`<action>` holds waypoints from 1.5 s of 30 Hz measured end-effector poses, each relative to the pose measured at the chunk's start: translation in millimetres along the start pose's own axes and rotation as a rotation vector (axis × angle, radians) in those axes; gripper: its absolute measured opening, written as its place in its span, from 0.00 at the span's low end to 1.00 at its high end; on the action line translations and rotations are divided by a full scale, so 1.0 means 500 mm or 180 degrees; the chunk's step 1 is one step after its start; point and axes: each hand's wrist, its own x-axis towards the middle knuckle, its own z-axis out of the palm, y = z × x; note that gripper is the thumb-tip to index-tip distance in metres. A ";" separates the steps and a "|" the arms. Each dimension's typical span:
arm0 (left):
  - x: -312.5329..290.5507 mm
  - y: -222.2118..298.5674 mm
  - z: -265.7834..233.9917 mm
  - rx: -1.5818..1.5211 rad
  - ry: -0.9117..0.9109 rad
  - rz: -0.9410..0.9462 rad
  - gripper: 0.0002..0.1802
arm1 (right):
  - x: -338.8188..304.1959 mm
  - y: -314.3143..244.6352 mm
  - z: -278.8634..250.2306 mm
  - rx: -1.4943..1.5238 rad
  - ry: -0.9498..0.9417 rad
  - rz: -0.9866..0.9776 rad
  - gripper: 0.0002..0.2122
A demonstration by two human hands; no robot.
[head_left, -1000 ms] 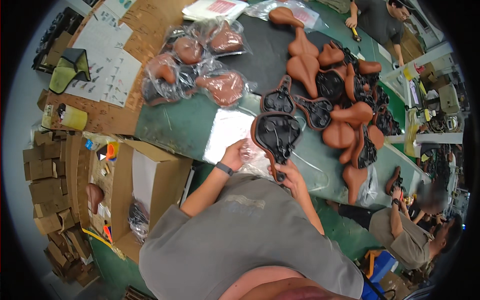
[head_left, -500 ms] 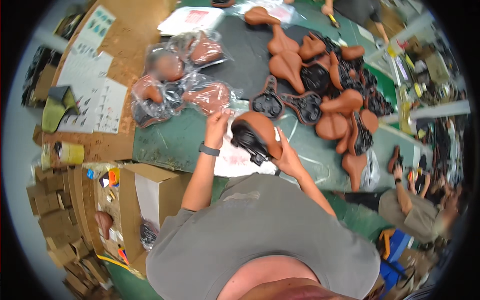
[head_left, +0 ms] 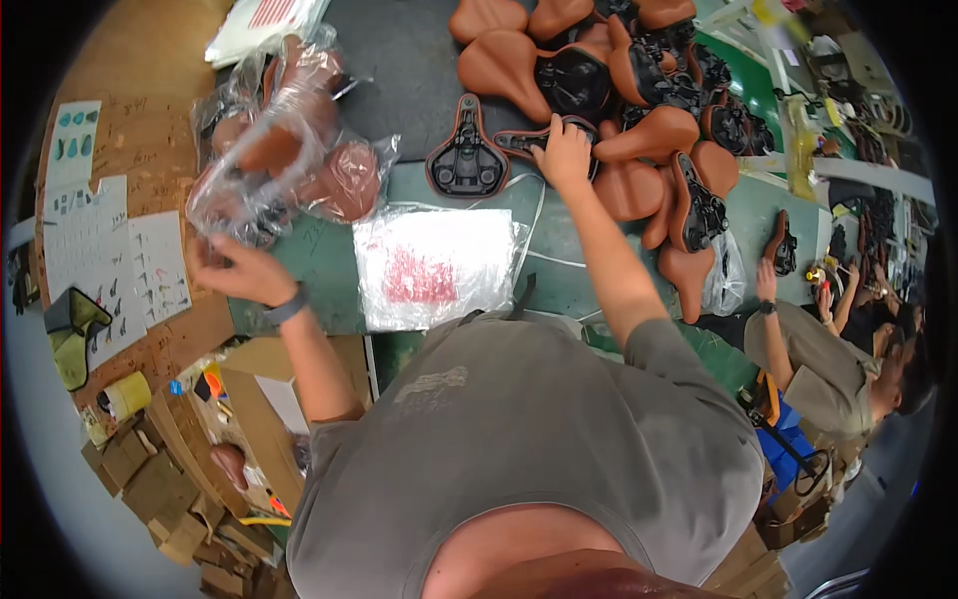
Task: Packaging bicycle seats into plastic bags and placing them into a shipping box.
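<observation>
My right hand [head_left: 567, 155] reaches forward and closes over an upturned bicycle saddle [head_left: 521, 142], whose black underside faces up. Its fingers partly hide that saddle. Beside it lies another upturned saddle [head_left: 467, 160] with a brown rim. At the left, my left hand [head_left: 244, 273] is held with fingers apart, next to a heap of brown saddles in clear plastic bags [head_left: 274, 145]; I see nothing in it. Between my arms, a stack of clear plastic bags [head_left: 434, 270] with red print lies flat on the green table [head_left: 299, 299].
Many loose brown saddles [head_left: 624, 190] are piled at the right. White papers [head_left: 264, 15] lie at the back left, near a wooden board with printed sheets [head_left: 90, 240]. An open cardboard box [head_left: 264, 389] stands at the lower left. A co-worker [head_left: 823, 354] is at the right.
The saddle that both hands held is out of them. My left hand has moved left to the bagged heap, my right forward onto an upturned saddle. The whole view has shifted.
</observation>
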 end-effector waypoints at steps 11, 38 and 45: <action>-0.771 -0.257 -0.009 0.1026 -0.4511 -0.0574 0.14 | -0.286 0.158 -0.006 0.4067 -0.0353 0.0985 0.22; -0.622 -0.084 -0.232 -0.0072 -0.3656 -0.0848 0.10 | -0.585 -0.150 -0.325 0.5546 -0.3725 0.1302 0.32; -0.475 -0.006 -0.323 -0.2902 -0.3200 -0.4225 0.12 | -0.564 -0.227 -0.237 0.7621 -0.4444 0.3336 0.24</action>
